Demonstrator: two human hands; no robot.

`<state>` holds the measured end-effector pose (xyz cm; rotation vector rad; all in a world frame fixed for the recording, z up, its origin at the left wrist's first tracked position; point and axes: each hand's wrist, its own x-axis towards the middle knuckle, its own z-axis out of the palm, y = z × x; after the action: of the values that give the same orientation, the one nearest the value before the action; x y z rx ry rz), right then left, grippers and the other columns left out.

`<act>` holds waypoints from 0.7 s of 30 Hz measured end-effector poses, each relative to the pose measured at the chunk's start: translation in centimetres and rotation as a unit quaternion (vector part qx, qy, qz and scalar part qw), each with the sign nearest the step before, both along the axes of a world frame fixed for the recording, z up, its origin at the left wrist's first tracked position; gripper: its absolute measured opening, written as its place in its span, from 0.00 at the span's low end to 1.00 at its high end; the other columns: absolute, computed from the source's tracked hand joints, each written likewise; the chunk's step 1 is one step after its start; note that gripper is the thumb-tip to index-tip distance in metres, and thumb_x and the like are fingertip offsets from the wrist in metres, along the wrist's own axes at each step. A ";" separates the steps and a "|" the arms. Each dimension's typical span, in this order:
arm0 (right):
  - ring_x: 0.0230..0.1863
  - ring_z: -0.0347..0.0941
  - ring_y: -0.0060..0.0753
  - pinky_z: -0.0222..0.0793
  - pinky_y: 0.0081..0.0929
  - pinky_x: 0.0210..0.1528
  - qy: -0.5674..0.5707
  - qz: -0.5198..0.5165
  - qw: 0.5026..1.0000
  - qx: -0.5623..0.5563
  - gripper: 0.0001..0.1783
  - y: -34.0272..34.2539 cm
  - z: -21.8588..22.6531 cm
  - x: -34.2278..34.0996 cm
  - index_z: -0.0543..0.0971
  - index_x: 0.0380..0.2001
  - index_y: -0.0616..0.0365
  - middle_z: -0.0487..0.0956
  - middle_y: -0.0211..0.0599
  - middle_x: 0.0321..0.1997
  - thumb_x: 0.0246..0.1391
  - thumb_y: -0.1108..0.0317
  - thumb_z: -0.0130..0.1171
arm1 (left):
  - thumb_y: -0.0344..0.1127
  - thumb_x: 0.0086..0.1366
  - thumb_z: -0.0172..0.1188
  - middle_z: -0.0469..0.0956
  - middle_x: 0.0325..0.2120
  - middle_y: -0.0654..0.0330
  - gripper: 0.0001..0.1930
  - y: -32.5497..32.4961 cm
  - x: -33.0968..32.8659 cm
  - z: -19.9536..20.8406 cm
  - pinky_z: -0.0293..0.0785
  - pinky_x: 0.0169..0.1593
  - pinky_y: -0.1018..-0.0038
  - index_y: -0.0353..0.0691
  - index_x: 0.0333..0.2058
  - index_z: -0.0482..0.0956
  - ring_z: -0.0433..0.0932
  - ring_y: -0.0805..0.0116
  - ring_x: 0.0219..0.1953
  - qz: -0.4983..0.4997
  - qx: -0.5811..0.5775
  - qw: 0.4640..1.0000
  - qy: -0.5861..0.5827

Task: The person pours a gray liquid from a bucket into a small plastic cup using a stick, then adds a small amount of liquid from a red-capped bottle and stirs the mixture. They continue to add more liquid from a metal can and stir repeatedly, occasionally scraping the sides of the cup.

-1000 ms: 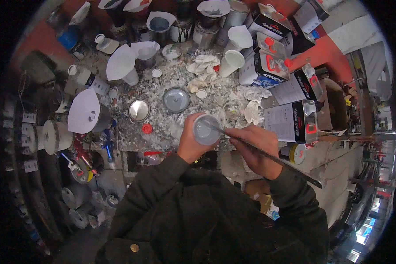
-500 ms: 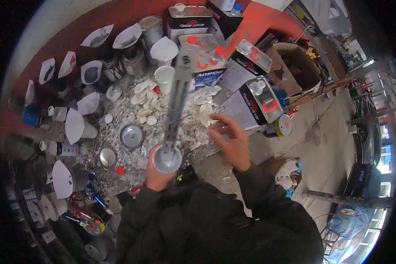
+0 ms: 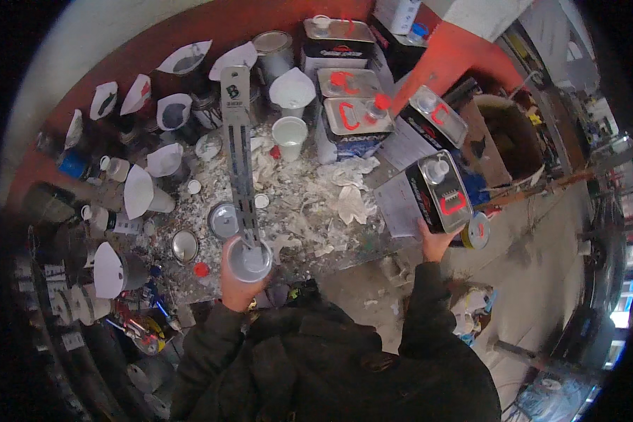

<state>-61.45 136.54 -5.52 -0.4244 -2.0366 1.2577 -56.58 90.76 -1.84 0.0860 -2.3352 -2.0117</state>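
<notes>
My left hand [image 3: 240,290] is wrapped round a translucent plastic cup [image 3: 252,266]. A long slotted metal mixing stick [image 3: 239,148] stands in the cup and leans up and away from me. At the right, my right hand [image 3: 437,245] grips the near end of a rectangular metal can [image 3: 436,184] with a white cap and a red handle. Its thumb lies along the left side; the can hides some of the fingers. Left of this can, a white sheet [image 3: 399,204] covers part of the bench edge.
More rectangular cans [image 3: 352,116] stand at the back, near a white cup [image 3: 289,133]. Several cups with paper strainers [image 3: 142,191] line the left. Lids [image 3: 185,246] and crumpled wipes [image 3: 353,204] lie on the spattered bench [image 3: 302,232]. A cardboard box [image 3: 503,133] sits far right.
My right hand has moved right, from mid-air to the metal can, and closed on it. The left hand still holds the cup and stick. The whole view has shifted.
</notes>
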 end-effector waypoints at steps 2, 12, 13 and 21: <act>0.74 0.54 0.41 0.47 0.38 0.77 0.009 0.012 1.000 0.006 0.72 0.7 0.0 -0.2 0.43 0.76 0.68 0.57 0.50 0.76 0.37 0.68 0.85 | 0.29 0.47 0.78 0.72 0.55 0.56 0.46 0.5 0.1 0.7 0.69 0.63 0.64 0.35 0.64 0.62 0.73 0.63 0.59 0.001 -0.004 1.000 0.028; 0.76 0.53 0.45 0.50 0.41 0.76 -0.004 0.118 0.993 0.006 0.73 -0.9 5.9 -1.2 0.43 0.77 0.62 0.52 0.52 0.78 0.35 0.70 0.83 | 0.28 0.50 0.76 0.72 0.57 0.55 0.46 1.2 0.9 0.5 0.67 0.66 0.64 0.37 0.67 0.60 0.72 0.62 0.62 -0.022 0.052 0.998 -0.003; 0.77 0.51 0.45 0.51 0.41 0.76 -0.006 0.138 0.990 0.012 0.74 -1.7 6.7 -0.9 0.44 0.77 0.60 0.53 0.51 0.78 0.33 0.68 0.84 | 0.28 0.50 0.76 0.71 0.57 0.54 0.46 1.1 0.9 0.5 0.66 0.67 0.64 0.37 0.67 0.59 0.72 0.61 0.62 -0.018 0.049 0.999 -0.001; 0.73 0.60 0.46 0.55 0.42 0.75 -0.113 0.275 0.955 -0.006 0.79 -7.9 14.6 3.7 0.42 0.79 0.55 0.59 0.49 0.75 0.28 0.59 0.84 | 0.29 0.49 0.76 0.69 0.60 0.55 0.47 1.3 0.2 1.4 0.65 0.68 0.64 0.37 0.67 0.60 0.70 0.62 0.64 -0.034 0.125 0.991 0.016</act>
<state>-57.77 128.67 9.10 0.0076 -2.4437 1.6032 -56.34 92.08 -0.43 -0.0153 -2.0842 -2.3112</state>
